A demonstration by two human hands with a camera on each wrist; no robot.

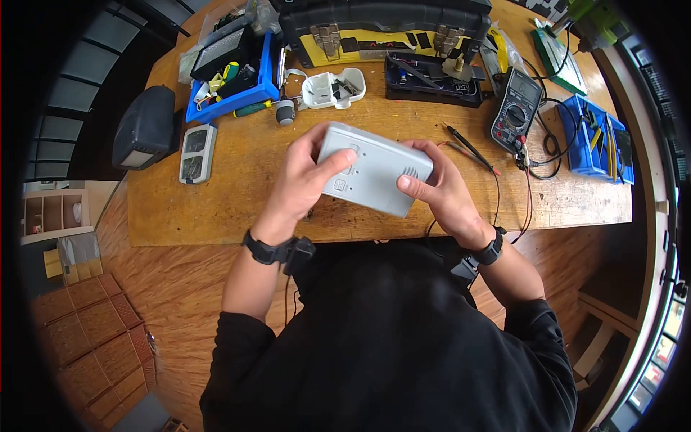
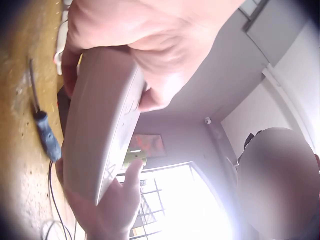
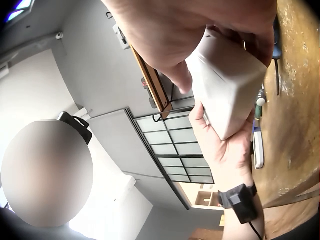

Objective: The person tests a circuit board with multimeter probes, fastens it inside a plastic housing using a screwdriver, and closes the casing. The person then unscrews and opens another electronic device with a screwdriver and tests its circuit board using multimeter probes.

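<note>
Both hands hold a light grey plastic device housing (image 1: pixel 381 165) above the wooden table's front part. Slots like a speaker grille, small icons and tiny holes mark the face turned up towards the head camera. My left hand (image 1: pixel 306 173) grips its left end, thumb lying across the face near the icons. At the opposite end my right hand (image 1: pixel 450 189) grips it, with the thumb beside the slots. Fingers of both hands go behind the housing, largely hidden in the head view. In the left wrist view a blue-handled screwdriver (image 2: pixel 47 136) lies on the table beyond the housing.
A multimeter (image 1: pixel 516 111) with leads and probes lies at the right, beside a blue bin (image 1: pixel 586 162). Behind stand a black-and-yellow toolbox (image 1: pixel 381 45), a black tray (image 1: pixel 432 86) and a white case (image 1: pixel 333 88). To the left are another blue bin (image 1: pixel 234 106) and a grey-white device (image 1: pixel 197 153).
</note>
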